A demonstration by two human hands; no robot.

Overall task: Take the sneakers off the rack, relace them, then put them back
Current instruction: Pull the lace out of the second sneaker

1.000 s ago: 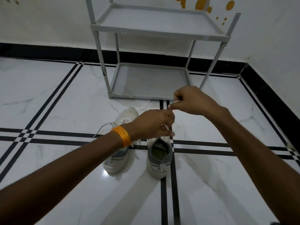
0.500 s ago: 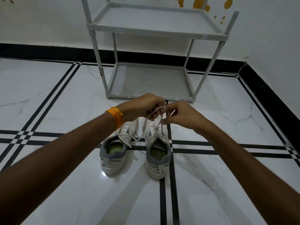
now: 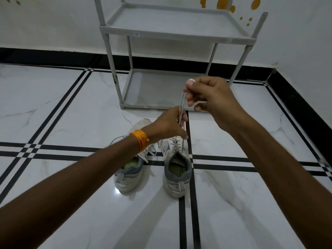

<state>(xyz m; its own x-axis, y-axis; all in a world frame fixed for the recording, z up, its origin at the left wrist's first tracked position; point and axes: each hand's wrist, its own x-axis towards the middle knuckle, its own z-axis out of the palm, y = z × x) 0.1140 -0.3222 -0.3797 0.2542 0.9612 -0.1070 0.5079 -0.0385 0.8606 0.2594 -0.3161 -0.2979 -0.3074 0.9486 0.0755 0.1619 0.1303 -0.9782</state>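
Note:
Two white and grey sneakers stand side by side on the floor, heels toward me. On the right sneaker (image 3: 177, 174) the white lace (image 3: 181, 105) is pulled up taut. My right hand (image 3: 210, 97) is raised above that shoe and pinches the lace's upper part. Lower down, my left hand (image 3: 168, 124), with orange threads on its wrist, grips the lace just above the eyelets. The left sneaker (image 3: 128, 174) lies partly under my left forearm, its lace loose. Behind the shoes stands the grey two-shelf rack (image 3: 172, 31), both shelves bare.
The floor is glossy white marble with black stripe lines (image 3: 185, 212) crossing under the shoes. A black skirting (image 3: 53, 57) runs along the white walls, and a wall corner sits at the right behind the rack.
My right hand has risen up and to the right, drawing the lace longer. My left hand has slid down the lace toward the right sneaker's eyelets.

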